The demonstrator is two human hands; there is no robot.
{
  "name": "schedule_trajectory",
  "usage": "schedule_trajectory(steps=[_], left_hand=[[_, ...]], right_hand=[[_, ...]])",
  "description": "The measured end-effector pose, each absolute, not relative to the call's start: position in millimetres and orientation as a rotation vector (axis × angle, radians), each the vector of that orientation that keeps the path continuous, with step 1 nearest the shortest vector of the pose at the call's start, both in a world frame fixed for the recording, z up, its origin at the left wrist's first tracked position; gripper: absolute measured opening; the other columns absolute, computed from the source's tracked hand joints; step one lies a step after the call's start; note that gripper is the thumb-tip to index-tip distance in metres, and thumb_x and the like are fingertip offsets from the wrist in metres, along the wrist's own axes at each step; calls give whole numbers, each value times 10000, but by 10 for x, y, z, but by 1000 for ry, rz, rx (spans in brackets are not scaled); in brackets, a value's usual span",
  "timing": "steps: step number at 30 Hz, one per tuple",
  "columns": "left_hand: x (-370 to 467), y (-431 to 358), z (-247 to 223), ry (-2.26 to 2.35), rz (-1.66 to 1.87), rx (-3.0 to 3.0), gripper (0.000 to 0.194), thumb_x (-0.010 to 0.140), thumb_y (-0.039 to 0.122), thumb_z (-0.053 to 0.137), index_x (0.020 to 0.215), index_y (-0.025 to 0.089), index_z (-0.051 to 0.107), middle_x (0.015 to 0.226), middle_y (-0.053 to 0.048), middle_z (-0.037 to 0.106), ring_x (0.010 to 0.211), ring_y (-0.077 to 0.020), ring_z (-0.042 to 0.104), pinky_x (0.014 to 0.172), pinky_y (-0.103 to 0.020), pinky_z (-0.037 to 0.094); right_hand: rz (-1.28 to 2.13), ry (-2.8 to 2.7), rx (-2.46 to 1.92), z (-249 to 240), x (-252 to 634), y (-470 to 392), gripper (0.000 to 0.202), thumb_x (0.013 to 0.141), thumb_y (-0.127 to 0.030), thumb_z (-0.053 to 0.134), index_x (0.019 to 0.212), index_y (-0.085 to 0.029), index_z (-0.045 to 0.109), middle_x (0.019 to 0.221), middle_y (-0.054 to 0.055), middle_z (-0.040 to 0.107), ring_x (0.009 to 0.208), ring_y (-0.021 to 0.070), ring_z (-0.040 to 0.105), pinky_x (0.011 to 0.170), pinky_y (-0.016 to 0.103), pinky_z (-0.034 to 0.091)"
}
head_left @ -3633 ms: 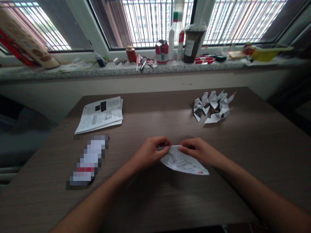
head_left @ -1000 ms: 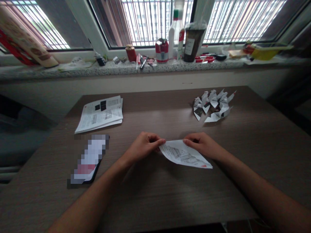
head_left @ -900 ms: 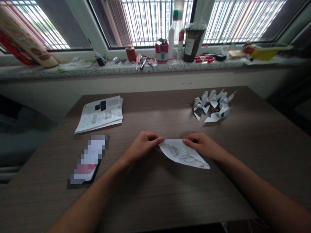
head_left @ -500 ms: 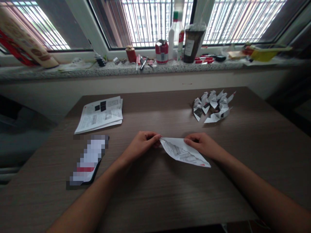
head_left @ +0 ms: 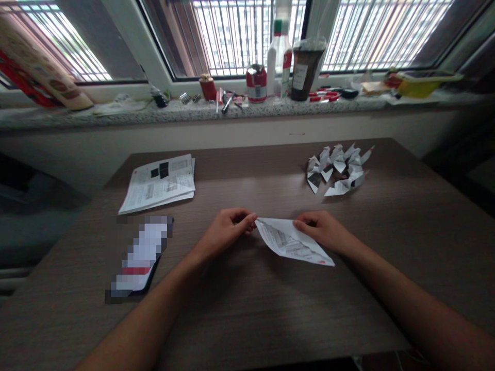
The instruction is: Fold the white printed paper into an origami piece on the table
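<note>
Pinching right of the phone, my left hand is holding the folded paper by its corner; farther right, my right hand is gripping its far edge, edge holds probably suiting something light, flimsy.

– Lit from where?
– From the windows, blown out nearly to white.
– And lower down?
– Dim across the table, with a soft sheen toward the far middle and shadow below the paper.
– Sharp?
– Soft overall, stretched at the edges, pixelated over the phone.
</note>
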State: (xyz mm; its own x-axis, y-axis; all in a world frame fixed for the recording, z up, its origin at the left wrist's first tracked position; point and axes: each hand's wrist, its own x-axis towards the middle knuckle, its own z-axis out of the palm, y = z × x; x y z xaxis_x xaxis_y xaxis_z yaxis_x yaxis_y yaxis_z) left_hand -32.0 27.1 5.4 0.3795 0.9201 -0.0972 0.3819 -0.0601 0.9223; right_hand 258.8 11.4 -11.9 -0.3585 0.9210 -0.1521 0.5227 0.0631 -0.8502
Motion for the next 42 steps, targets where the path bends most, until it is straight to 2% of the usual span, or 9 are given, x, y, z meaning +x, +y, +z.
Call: schedule_trajectory(steps=[10, 17, 21, 23, 28, 33, 42], left_hand=[[-282, 264, 70, 1225, 682, 1707, 289, 932, 419, 645, 876, 151, 740, 781, -32, 720, 665, -148, 631, 631, -244, 485], [-271, 232, 72, 1242, 721, 1755, 311, 965, 442, 607, 924, 159, 731, 869, -50, 743, 776, -183, 682, 695, -272, 523], [-240, 204, 81, 1258, 797, 1777, 265, 969, 407, 614, 1090, 184, 693, 1006, -65, 745, 912, -208, 705, 807, -327, 560], [-226, 193, 89, 1272, 844, 1773, 277, 963, 401, 627, 1149, 197, 650, 1040, -66, 733, 941, -211, 703, 809, -334, 569], [-197, 156, 104, 1293, 783, 1830, 241, 976, 424, 613, 1021, 188, 624, 974, -50, 712, 861, -189, 686, 724, -298, 543], [-133, 87, 83, 1273, 689, 1915, 290, 982, 476, 600, 948, 189, 631, 901, -40, 703, 803, -186, 664, 700, -303, 515], [-61, 19, 68, 1273, 635, 1899, 305, 916, 475, 692, 1008, 198, 602, 946, -60, 725, 806, -205, 685, 697, -323, 524]], right_hand=[[1234, -1922, -1418, -88, 2574, 119, 348, 971, -439, 540, 869, -176, 742, 816, 66, 738, 714, 192, 636, 619, 301, 465], [1234, -1856, -1379, -99, 2550, 108, 277, 956, -405, 599, 1015, -179, 748, 887, 71, 764, 748, 199, 664, 612, 298, 482], [1167, -1868, -1398, -103, 2555, 107, 240, 959, -375, 602, 989, -190, 752, 873, 69, 762, 726, 197, 660, 609, 306, 485], [1145, -1853, -1397, -108, 2563, 113, 224, 953, -367, 609, 970, -193, 748, 853, 69, 756, 717, 198, 658, 608, 310, 488], [1009, -1843, -1441, -112, 2578, 122, 169, 932, -334, 622, 929, -195, 719, 773, 46, 710, 672, 180, 616, 592, 299, 452], [874, -1854, -1507, -87, 2556, 110, 148, 917, -333, 636, 859, -204, 678, 749, 25, 680, 658, 169, 593, 595, 292, 419], [648, -1966, -1607, -71, 2469, 62, 202, 918, -323, 642, 752, -211, 619, 701, 14, 681, 625, 172, 607, 578, 285, 366]])
